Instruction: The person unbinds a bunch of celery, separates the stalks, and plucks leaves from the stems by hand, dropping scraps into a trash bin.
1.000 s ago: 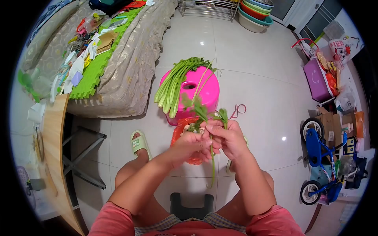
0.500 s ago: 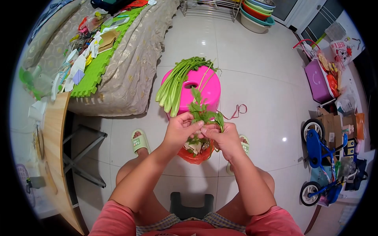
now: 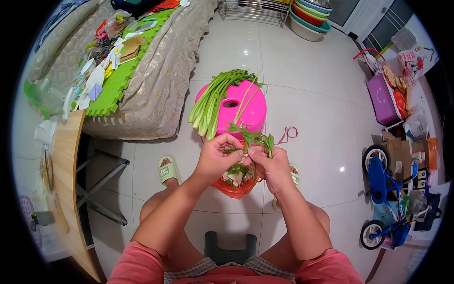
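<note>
A leafy celery sprig (image 3: 253, 137) is held between my two hands, above the near edge of a pink stool (image 3: 254, 105). My left hand (image 3: 218, 154) is closed in a pinch on the sprig's leaves. Fingers bent, my right hand (image 3: 273, 165) grips the stem side, with leaves poking out above the thumb. A bunch of celery (image 3: 208, 106) lies on the stool's left side, and a thin loose stalk (image 3: 245, 102) rests to its right. Below my hands sits a red plastic bag (image 3: 236, 191) with leaf scraps and pale bits inside, partly covered by my fingers.
A red ribbon loop (image 3: 287, 134) lies on the tiled floor right of the stool. To the left stand a covered bed (image 3: 161, 80) with clutter and a wooden table (image 3: 66, 165). A blue balance bike (image 3: 378, 180) and boxes line the right side. Stacked basins (image 3: 307, 31) stand at the back.
The sprig's upright leafy top has dropped lower and now points less toward the stool. My left fingers have curled in more tightly. The celery bunch stays in place.
</note>
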Demonstrator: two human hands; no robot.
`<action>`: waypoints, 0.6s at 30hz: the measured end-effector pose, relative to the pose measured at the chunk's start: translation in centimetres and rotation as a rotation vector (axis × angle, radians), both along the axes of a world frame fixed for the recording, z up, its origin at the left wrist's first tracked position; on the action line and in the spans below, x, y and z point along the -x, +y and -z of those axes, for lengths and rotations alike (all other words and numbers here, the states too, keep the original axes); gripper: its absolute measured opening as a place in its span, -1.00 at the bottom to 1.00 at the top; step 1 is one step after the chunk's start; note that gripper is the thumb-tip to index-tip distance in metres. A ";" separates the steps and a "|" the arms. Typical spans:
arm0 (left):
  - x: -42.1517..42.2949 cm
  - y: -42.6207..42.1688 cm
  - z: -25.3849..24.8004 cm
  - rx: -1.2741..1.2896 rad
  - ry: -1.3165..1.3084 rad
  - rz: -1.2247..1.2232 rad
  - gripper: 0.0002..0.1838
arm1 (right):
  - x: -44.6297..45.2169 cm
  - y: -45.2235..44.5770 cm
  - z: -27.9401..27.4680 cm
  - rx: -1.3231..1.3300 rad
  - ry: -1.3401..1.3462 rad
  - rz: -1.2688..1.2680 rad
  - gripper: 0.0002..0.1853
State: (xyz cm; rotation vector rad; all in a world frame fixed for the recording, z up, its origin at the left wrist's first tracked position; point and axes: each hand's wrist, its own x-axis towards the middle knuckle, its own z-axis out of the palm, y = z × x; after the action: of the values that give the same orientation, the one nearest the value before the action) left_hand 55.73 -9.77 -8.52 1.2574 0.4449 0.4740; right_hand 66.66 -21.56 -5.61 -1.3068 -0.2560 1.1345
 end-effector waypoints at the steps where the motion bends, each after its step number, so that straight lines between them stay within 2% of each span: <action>1: 0.1 0.0 -0.3 0.000 0.000 -0.001 -0.87 | 0.0 0.0 0.0 -0.010 0.001 0.003 -0.90; 3: 0.4 -0.1 -1.4 -0.396 0.154 -0.013 -0.90 | 0.2 0.1 -0.4 0.008 -0.065 0.002 -0.89; 4: 0.5 -0.1 -1.7 -0.395 0.154 -0.012 -0.90 | 0.4 0.2 -0.6 0.027 -0.131 0.001 -0.89; 6: 0.5 -0.1 -2.0 -0.806 0.190 -0.066 -0.86 | 0.4 0.2 0.3 0.005 -0.205 -0.015 -0.88; 7: 0.5 0.0 -1.9 -0.806 0.190 -0.066 -0.86 | 0.4 0.2 0.7 -0.017 -0.277 -0.032 -0.88; 9: 0.4 0.2 -1.4 -1.014 0.087 -0.086 -0.85 | 0.3 0.2 0.9 -0.020 -0.293 -0.037 -0.87; 12: 0.2 0.2 -1.3 -1.093 0.000 -0.118 -0.85 | 0.4 0.2 0.9 -0.023 -0.304 -0.036 -0.87; 18: 0.3 0.0 -1.4 -1.122 0.013 -0.141 -0.88 | 0.6 0.3 0.8 -0.022 -0.311 -0.044 -0.88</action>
State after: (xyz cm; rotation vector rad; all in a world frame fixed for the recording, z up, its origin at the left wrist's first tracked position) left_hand 55.41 -9.74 -7.15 2.3120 0.2630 0.8928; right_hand 66.10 -21.21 -6.37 -1.4627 -0.5268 0.9592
